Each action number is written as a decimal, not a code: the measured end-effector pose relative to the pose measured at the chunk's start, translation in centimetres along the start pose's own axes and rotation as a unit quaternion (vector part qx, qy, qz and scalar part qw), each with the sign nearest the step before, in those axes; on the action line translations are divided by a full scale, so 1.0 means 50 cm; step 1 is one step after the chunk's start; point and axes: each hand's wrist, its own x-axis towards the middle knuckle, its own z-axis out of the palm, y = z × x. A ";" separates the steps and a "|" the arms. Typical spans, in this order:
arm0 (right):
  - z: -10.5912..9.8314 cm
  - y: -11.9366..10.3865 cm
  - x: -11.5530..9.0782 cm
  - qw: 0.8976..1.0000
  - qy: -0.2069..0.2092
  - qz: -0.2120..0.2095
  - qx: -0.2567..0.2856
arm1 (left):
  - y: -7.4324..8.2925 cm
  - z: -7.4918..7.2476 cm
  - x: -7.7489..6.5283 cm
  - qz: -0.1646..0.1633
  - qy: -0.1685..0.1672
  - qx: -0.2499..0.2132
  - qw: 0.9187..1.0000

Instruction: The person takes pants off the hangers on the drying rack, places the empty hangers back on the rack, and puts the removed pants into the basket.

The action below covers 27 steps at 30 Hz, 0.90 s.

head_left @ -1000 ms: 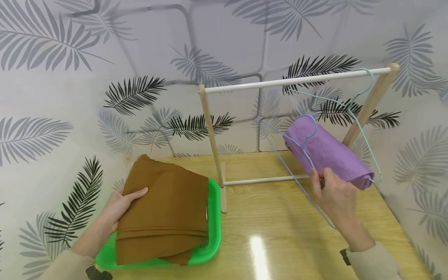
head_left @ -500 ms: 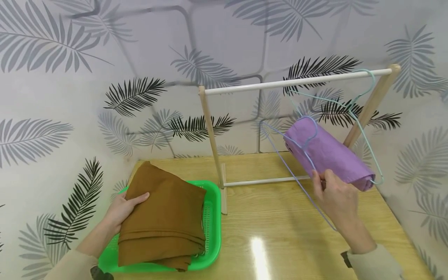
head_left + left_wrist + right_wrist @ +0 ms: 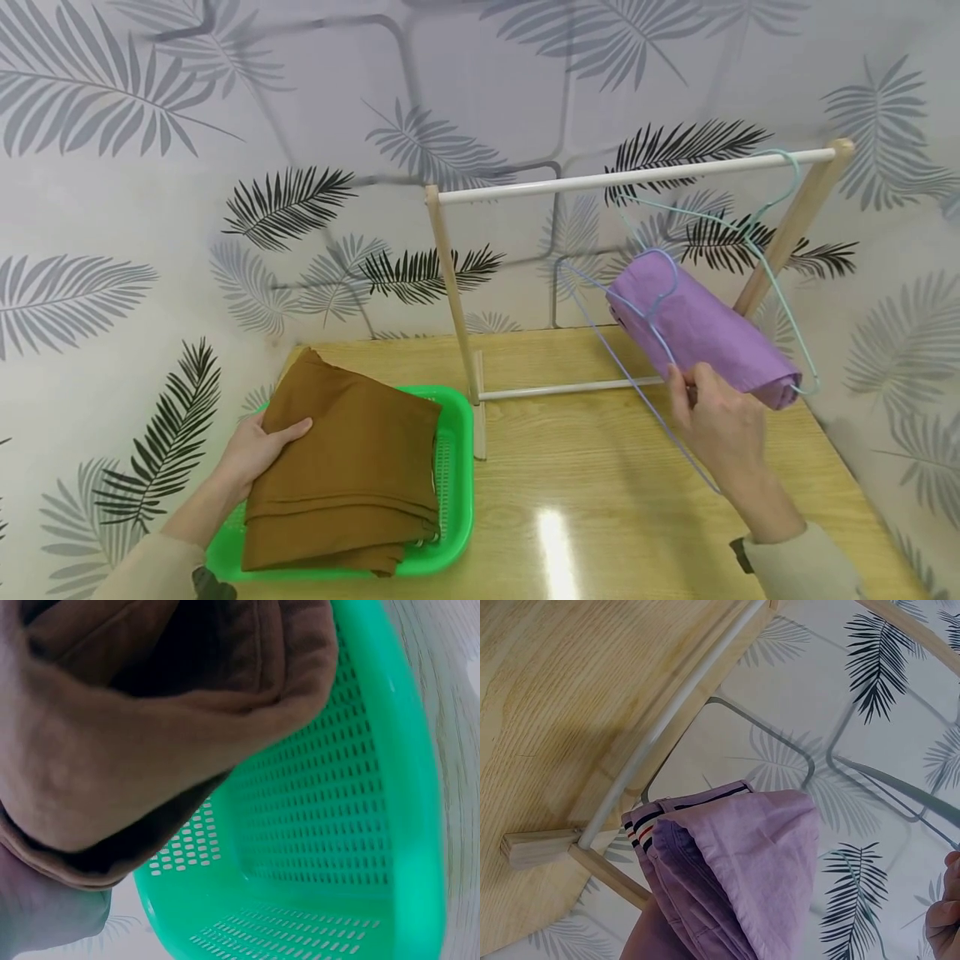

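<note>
My left hand [image 3: 255,454] holds a folded brown garment [image 3: 348,458] by its left edge, thumb on top and fingers hidden beneath. The garment is over a green perforated basket [image 3: 459,492]; the left wrist view looks past the brown folds [image 3: 150,750] into the basket [image 3: 315,817]. My right hand [image 3: 720,425] pinches a lavender hanger [image 3: 611,350] between thumb and curled fingers near one shoulder. Behind it, a folded purple garment [image 3: 697,317] hangs over a mint hanger [image 3: 776,267] hooked on the rack's rail. The right wrist view shows the purple garment's striped band [image 3: 643,829].
A small rack with wooden uprights [image 3: 450,283] and a white top rail [image 3: 570,182] stands on the wooden table [image 3: 570,467], a lower white bar [image 3: 558,389] near the tabletop. Leaf-patterned wall covering [image 3: 315,100] rises close behind it.
The brown garment and left hand have shifted slightly lower, showing more of the basket's far rim and right inner wall. My right hand and the lavender hanger stay nearly still.
</note>
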 end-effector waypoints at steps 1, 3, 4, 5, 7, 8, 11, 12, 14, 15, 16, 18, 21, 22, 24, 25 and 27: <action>0.000 0.000 0.000 1.000 -0.003 -0.001 -0.003 | 0.000 0.000 0.000 -0.001 0.000 0.001 1.000; -0.001 0.000 -0.001 1.000 -0.004 0.000 -0.002 | -0.002 -0.002 0.003 -0.003 0.000 0.003 1.000; -0.001 -0.001 -0.001 1.000 -0.004 0.002 -0.001 | -0.004 -0.002 0.004 -0.004 0.002 0.005 1.000; -0.001 -0.001 -0.001 1.000 -0.002 0.005 0.004 | -0.007 -0.003 0.007 -0.005 0.003 0.008 1.000; 0.000 -0.001 -0.001 1.000 0.004 0.010 0.011 | -0.015 -0.005 0.012 -0.006 0.003 0.015 1.000; 0.000 -0.002 0.000 1.000 0.006 0.012 0.013 | -0.019 -0.006 0.014 -0.007 0.003 0.018 1.000; 0.000 -0.002 0.000 1.000 0.007 0.008 0.010 | -0.030 -0.008 0.018 -0.007 0.002 0.031 1.000; 0.000 -0.002 0.000 1.000 0.007 0.008 0.009 | -0.032 -0.009 0.019 -0.007 0.002 0.034 0.999; 0.000 -0.001 0.000 1.000 0.004 0.004 0.005 | -0.037 -0.010 0.020 -0.008 0.004 0.041 0.999; 0.001 -0.001 0.000 1.000 0.004 0.004 0.005 | -0.039 -0.010 0.021 -0.008 0.005 0.044 0.999; 0.001 0.000 0.000 1.000 0.004 0.002 0.005 | -0.041 -0.010 0.022 -0.008 0.007 0.047 0.999; 0.003 0.002 -0.001 1.000 0.005 0.001 0.006 | -0.045 -0.011 0.025 -0.006 0.009 0.050 0.999; 0.004 0.004 -0.001 1.000 0.008 -0.002 0.005 | -0.051 -0.013 0.029 -0.002 0.010 0.057 0.998; 0.004 0.004 -0.001 1.000 0.008 -0.003 0.004 | -0.053 -0.015 0.030 0.001 0.011 0.062 0.998; 0.005 0.004 -0.001 1.000 0.009 -0.004 0.003 | -0.057 -0.017 0.031 0.004 0.011 0.071 0.997; 0.005 0.003 -0.001 1.000 0.010 -0.004 0.003 | -0.059 -0.019 0.030 0.006 0.011 0.079 0.997; 0.005 0.002 -0.001 1.000 0.011 -0.002 0.001 | -0.063 -0.021 0.029 0.007 0.010 0.088 0.996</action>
